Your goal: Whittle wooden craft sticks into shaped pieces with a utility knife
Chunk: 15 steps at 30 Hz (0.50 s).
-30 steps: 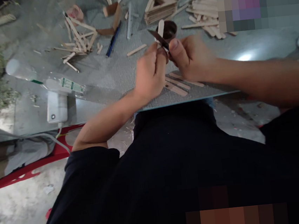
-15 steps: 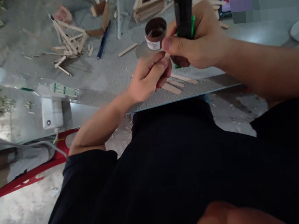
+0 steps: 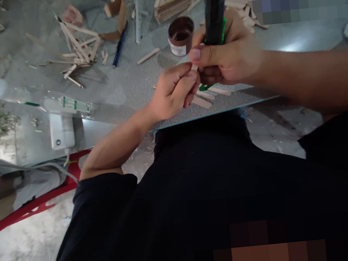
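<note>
Between the thumb and fingers of my left hand is a small wooden craft stick; most of it is hidden by the fingers. My right hand is wrapped round a black tool with green edges, whose kind I cannot make out. The right thumb tip meets the upper end of the stick, and both hands are close together above the table. Several loose craft sticks lie just under the hands. A brown round tub with a white label stands directly beyond them.
Stacked stick triangles stand at the back. Left of them are a blue pen, a cardboard piece and a jumble of sticks. A clear plastic bottle lies near a white power bank. The glass table edge runs before my lap.
The right hand and its tool have shifted slightly right and down, with the tool tilted a little more. The left hand keeps its pinch on the stick, nearly in place.
</note>
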Each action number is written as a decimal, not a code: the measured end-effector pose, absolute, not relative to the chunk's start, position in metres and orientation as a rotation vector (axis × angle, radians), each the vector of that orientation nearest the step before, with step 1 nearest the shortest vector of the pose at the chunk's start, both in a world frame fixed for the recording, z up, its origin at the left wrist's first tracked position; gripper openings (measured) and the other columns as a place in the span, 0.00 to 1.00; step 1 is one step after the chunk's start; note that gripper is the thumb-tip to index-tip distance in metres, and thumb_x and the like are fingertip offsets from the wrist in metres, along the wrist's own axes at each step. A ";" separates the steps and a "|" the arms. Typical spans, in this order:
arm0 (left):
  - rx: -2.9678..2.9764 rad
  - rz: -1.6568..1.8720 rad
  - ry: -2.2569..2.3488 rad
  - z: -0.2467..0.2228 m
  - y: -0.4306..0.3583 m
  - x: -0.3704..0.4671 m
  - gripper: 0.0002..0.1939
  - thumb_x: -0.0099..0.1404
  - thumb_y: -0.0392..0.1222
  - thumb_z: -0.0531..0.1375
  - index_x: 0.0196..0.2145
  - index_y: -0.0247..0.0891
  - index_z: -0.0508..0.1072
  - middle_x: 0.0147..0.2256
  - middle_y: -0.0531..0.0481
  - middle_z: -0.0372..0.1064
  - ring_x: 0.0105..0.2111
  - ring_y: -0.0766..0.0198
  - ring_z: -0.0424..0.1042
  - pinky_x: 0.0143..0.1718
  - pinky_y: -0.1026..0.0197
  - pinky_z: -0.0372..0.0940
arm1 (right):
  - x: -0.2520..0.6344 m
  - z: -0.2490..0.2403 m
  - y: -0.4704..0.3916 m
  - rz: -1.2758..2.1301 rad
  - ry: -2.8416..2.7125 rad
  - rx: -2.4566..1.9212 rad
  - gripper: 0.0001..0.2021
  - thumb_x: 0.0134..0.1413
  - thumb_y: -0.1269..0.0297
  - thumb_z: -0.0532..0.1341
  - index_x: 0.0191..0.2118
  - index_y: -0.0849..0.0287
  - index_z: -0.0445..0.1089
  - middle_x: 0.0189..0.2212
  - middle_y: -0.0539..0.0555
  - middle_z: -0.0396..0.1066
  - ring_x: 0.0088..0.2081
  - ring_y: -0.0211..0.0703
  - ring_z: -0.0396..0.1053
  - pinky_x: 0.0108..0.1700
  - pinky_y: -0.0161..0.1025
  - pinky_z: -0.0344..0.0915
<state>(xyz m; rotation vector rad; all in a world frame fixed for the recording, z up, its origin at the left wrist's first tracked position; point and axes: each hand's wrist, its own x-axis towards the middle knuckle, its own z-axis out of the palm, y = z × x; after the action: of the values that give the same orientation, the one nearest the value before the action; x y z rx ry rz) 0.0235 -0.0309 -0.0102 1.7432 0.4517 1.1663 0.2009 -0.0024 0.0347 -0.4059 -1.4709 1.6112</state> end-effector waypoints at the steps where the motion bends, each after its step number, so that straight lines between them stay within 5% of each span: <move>1: 1.750 1.163 0.427 -0.010 -0.031 0.023 0.29 0.81 0.68 0.56 0.30 0.44 0.69 0.17 0.59 0.57 0.16 0.66 0.60 0.22 0.57 0.59 | 0.200 0.034 -0.003 1.653 -1.442 -0.408 0.24 0.54 0.51 0.82 0.27 0.57 0.70 0.14 0.41 0.58 0.12 0.30 0.47 0.12 0.36 0.43; 5: 1.774 1.214 0.342 -0.012 -0.027 0.019 0.30 0.80 0.69 0.55 0.31 0.43 0.70 0.18 0.59 0.59 0.17 0.67 0.61 0.23 0.58 0.61 | 0.199 0.039 -0.009 1.727 -1.407 -0.390 0.26 0.58 0.48 0.80 0.26 0.57 0.67 0.14 0.41 0.54 0.14 0.29 0.44 0.12 0.34 0.42; 15: 1.884 1.217 0.569 -0.002 -0.033 0.014 0.33 0.81 0.72 0.51 0.31 0.43 0.72 0.20 0.57 0.59 0.17 0.68 0.60 0.25 0.59 0.60 | 0.210 0.046 0.012 1.301 -1.422 -0.430 0.27 0.53 0.44 0.80 0.28 0.55 0.66 0.21 0.43 0.62 0.18 0.29 0.51 0.19 0.38 0.49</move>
<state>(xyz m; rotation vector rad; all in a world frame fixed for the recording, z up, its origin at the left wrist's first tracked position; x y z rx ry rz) 0.0141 -0.0331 -0.0022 1.8841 0.5695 1.2170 0.2098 0.0124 0.0462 -0.4298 -1.4219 1.3013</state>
